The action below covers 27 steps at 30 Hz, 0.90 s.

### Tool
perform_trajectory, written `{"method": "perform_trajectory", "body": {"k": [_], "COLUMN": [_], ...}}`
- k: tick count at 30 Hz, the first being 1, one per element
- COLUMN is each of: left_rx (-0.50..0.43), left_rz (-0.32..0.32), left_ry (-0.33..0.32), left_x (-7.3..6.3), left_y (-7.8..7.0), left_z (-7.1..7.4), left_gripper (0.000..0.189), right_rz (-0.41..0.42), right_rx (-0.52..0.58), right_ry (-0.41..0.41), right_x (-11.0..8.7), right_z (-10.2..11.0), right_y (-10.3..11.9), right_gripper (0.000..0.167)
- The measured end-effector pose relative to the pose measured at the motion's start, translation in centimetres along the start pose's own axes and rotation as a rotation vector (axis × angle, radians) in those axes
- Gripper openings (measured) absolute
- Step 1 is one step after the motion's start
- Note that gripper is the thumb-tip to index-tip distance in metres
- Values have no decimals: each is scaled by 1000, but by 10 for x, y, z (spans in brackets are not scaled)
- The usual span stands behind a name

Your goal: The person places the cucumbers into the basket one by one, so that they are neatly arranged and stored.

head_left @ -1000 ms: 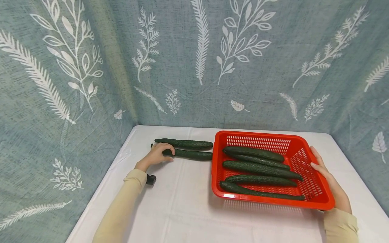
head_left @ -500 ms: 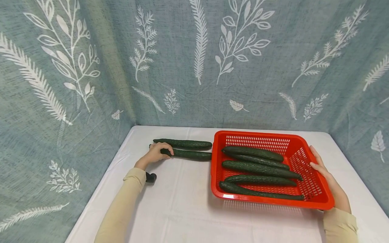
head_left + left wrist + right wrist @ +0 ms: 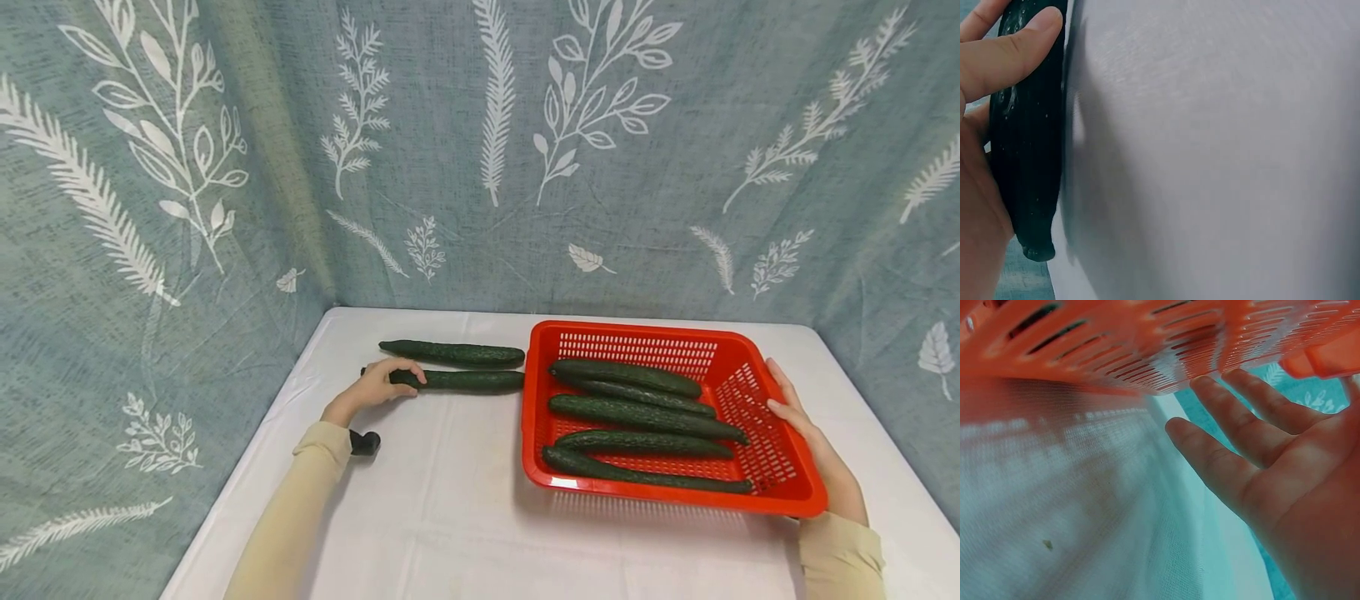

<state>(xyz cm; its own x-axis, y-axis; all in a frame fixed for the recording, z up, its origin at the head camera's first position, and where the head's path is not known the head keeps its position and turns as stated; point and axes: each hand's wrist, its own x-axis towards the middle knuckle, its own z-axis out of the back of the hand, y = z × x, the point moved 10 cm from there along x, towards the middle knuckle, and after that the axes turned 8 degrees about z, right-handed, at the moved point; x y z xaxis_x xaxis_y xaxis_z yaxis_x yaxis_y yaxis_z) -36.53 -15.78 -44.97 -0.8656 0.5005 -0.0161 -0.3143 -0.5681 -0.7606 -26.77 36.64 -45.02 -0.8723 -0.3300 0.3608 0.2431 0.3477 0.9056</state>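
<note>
On the left of the white table, my left hand (image 3: 375,387) grips a dark green cucumber (image 3: 472,381) near its left end. The left wrist view shows the thumb pressed over the cucumber (image 3: 1029,162), with fingers behind it and its blunt tip free. Just behind it lies a second cucumber (image 3: 457,353). A red perforated basket (image 3: 759,421) at the right holds several cucumbers (image 3: 648,417). My right hand (image 3: 825,458) holds the basket's right side, thumb over the rim. Seen from the right wrist, its other fingers (image 3: 1229,422) reach against the basket's outer underside.
A white cloth (image 3: 457,500) covers the table. Green-blue curtains (image 3: 465,150) with white leaf prints stand close behind it and along both sides. A black device (image 3: 365,443) is worn at the left wrist. The basket's left rim overlaps the front cucumber's right end in the head view.
My left hand has shifted slightly left and nearer. The held cucumber's left end has swung toward me, away from the cucumber behind. The right hand and basket have stayed in place.
</note>
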Motion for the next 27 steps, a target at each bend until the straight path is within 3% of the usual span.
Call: {"method": "perform_trajectory", "body": {"k": [7, 15, 22, 27], "left_rx": [-7, -20, -35, -59], "left_rz": [31, -36, -35, -21], "left_ry": [15, 22, -16, -32], "left_x": [-9, -16, -19, -23], "left_y": [-9, -13, 10, 14], "left_z": [4, 6, 7, 12], "left_gripper": [21, 22, 22, 22], "right_rz": [13, 12, 29, 48], "right_rx": [54, 40, 52, 49], "right_ry": [8, 10, -7, -20], "right_x": [0, 1, 2, 3], "right_z": [0, -1, 1, 3], "right_y": [1, 1, 1, 3], "right_gripper": [61, 62, 61, 61]}}
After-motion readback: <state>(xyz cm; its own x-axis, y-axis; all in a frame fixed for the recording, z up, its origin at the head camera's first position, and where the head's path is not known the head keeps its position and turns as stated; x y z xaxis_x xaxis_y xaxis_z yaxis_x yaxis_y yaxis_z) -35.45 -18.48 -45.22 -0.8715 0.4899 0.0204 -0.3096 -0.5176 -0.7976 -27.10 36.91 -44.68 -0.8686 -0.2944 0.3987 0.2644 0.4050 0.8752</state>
